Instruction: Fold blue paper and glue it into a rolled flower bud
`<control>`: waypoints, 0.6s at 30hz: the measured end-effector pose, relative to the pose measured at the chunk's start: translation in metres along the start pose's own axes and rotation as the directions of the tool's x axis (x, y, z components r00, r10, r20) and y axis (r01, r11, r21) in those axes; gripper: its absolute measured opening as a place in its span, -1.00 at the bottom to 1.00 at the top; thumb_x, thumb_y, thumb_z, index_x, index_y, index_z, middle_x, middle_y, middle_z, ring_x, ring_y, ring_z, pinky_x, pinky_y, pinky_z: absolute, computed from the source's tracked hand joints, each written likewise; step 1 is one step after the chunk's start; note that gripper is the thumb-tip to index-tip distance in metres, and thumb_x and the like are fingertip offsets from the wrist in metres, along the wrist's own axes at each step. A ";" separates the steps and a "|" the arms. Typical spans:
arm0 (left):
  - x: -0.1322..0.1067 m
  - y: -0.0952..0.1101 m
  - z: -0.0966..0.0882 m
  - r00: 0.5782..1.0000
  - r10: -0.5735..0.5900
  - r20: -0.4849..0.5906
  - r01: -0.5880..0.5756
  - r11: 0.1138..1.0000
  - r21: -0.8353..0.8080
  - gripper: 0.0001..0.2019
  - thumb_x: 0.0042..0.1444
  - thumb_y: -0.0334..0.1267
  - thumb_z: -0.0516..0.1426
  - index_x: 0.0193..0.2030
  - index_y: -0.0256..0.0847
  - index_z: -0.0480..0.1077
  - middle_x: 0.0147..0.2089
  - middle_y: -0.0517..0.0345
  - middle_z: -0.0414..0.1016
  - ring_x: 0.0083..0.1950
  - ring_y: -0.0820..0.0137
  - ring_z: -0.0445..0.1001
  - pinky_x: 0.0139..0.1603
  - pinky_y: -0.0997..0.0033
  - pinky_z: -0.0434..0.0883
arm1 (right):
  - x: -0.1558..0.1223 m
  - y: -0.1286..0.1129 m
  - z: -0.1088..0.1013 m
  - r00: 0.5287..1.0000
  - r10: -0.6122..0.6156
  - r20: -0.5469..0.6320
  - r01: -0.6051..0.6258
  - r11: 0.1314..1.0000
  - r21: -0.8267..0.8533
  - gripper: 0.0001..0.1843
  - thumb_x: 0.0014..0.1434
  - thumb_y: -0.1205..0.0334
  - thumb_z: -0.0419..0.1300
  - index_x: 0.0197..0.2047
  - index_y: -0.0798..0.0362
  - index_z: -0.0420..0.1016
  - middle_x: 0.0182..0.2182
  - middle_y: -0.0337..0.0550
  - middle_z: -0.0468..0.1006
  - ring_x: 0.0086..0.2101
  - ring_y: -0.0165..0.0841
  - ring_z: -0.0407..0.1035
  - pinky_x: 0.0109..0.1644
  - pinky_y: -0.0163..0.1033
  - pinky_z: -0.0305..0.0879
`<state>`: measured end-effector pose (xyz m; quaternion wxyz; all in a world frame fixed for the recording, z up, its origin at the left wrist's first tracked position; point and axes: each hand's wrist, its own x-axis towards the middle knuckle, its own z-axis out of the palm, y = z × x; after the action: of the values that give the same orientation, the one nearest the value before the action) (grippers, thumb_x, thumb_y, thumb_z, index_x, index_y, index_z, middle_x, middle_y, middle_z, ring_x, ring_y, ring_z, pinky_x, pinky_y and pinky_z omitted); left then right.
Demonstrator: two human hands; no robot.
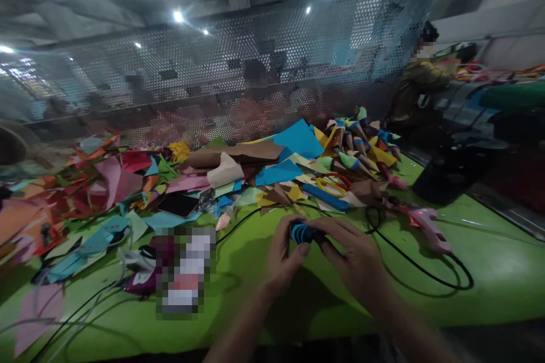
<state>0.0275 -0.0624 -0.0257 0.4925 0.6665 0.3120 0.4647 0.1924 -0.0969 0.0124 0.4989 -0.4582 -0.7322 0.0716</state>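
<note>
Between my two hands, above the green tabletop [409,255], is a small blue-and-dark coiled piece [300,232] with rings around it. My left hand [281,258] closes on its left side, thumb below and fingers behind. On the other side, my right hand [349,247] pinches its dark end, which the fingers partly cover. A pink glue gun [429,227] with a red light lies to the right of my right hand. Beyond the hands are a blue stick-like tool [326,197] and scissors [334,184] with red and yellow handles.
Coloured felt or paper scraps [114,181] cover the table's back and left. Several small brown cones [353,144] are piled at the back right. A phone [177,204], a purple iron-like tool [147,275] and a black cable [419,265] lie around. A person [419,82] is at the right, behind a black container [443,173].
</note>
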 end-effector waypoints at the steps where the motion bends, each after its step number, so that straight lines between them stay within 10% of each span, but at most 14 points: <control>1: 0.000 0.000 0.000 1.000 0.002 0.002 -0.002 1.000 0.014 -0.53 0.21 0.08 0.09 0.14 -0.15 0.25 0.08 0.03 0.34 0.12 0.17 0.32 0.19 0.19 0.28 | 0.000 -0.001 0.001 1.000 -0.022 -0.012 0.022 1.000 -0.008 -0.65 0.22 0.47 0.11 -0.02 -0.05 0.52 -0.15 -0.14 0.63 -0.11 -0.30 0.51 -0.03 -0.21 0.46; 11: -0.002 -0.002 0.000 0.999 0.009 0.037 -0.009 1.000 -0.001 -0.49 0.21 0.14 0.07 0.15 -0.16 0.19 0.05 0.01 0.29 0.08 0.17 0.31 0.13 0.18 0.31 | -0.001 0.001 0.004 0.996 -0.077 -0.041 0.077 0.997 0.006 -0.58 0.18 0.52 0.09 0.00 -0.07 0.54 -0.14 -0.13 0.65 -0.13 -0.28 0.54 -0.06 -0.16 0.49; 18: -0.001 0.000 -0.001 0.998 0.062 0.029 -0.065 0.990 0.124 -0.47 0.20 0.19 0.05 0.13 -0.15 0.24 0.05 -0.02 0.30 0.08 0.13 0.32 0.12 0.14 0.30 | 0.004 0.003 -0.005 0.994 0.103 0.034 -0.107 0.983 0.148 -0.71 0.26 0.36 0.14 -0.01 -0.11 0.53 -0.16 -0.19 0.62 -0.19 -0.32 0.52 -0.15 -0.25 0.45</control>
<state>0.0263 -0.0630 -0.0262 0.4387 0.7112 0.3130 0.4514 0.1982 -0.0940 0.0156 0.5179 -0.4565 -0.7059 0.1586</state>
